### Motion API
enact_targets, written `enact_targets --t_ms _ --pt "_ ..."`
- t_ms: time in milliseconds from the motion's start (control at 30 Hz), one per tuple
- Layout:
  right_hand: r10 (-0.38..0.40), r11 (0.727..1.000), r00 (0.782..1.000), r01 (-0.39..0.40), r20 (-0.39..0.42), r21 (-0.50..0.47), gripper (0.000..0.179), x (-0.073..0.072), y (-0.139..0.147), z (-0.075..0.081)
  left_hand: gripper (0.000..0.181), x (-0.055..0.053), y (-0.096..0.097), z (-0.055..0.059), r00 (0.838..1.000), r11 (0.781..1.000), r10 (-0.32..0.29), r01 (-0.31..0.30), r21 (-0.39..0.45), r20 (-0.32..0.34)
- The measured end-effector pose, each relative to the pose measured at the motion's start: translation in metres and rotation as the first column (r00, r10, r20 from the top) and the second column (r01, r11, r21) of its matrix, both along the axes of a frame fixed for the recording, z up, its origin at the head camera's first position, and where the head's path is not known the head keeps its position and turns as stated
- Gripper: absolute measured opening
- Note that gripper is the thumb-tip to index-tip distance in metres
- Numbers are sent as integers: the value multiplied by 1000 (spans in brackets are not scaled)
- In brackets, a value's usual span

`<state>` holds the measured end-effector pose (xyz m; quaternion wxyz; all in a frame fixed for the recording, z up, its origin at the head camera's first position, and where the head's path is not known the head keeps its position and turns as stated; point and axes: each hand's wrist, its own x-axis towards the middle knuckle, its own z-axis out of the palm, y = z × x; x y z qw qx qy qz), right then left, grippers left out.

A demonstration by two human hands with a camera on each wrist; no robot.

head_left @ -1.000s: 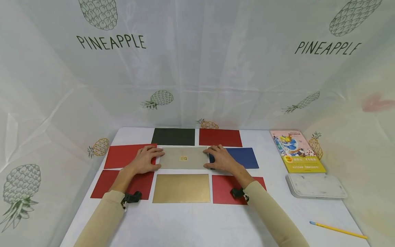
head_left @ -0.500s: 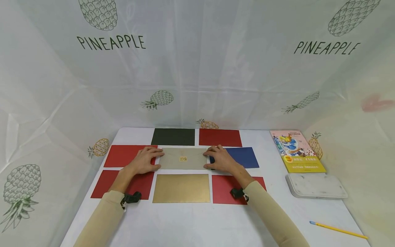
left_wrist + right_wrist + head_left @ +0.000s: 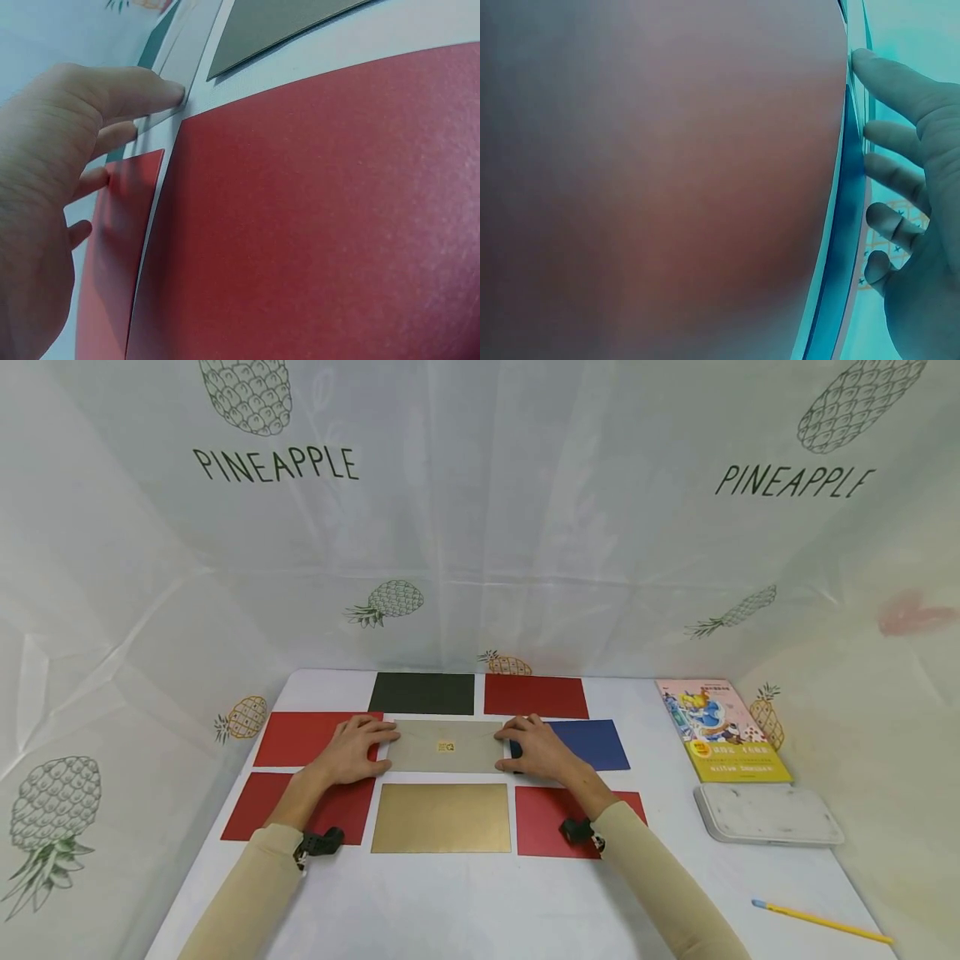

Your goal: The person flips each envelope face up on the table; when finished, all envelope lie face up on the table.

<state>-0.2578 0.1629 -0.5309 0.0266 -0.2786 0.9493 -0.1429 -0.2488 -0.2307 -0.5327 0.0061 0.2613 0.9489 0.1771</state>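
A pale grey rectangular sheet (image 3: 442, 761) with a small yellow label lies flat in the middle of the head view. My left hand (image 3: 348, 753) touches its left end, thumb near the lower corner and fingers near the upper one. At the right end, my right hand (image 3: 542, 752) touches it the same way. Under and beside the left hand are a bright red card (image 3: 295, 735) and a darker red card (image 3: 249, 806). A blue card (image 3: 588, 743) lies partly beneath the right hand. In the left wrist view, the left thumb (image 3: 166, 94) rests by the sheet's corner.
A gold card (image 3: 441, 818) and a pinkish-red card (image 3: 536, 827) lie nearer. Behind are a dark green card (image 3: 422, 693) and another red card (image 3: 536, 696). On the right are a book (image 3: 723, 727), a white case (image 3: 768, 814) and a yellow pencil (image 3: 825, 921).
The bright red card at the left has turned slightly, its upper edge now level. The far edge of the grey sheet has shifted slightly nearer. Both hands stay at its ends.
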Motion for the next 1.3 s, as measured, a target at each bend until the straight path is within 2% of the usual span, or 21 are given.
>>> enact_targets --t_ms 433,1300 --pt "-1 1000 1000 2 15 -13 60 1 2 -2 56 0 -1 -2 1000 1000 -6 6 -13 -24" --pt "-9 1000 1000 9 25 -20 59 2 1 -1 55 2 -2 -3 999 1000 -7 7 1 -32"
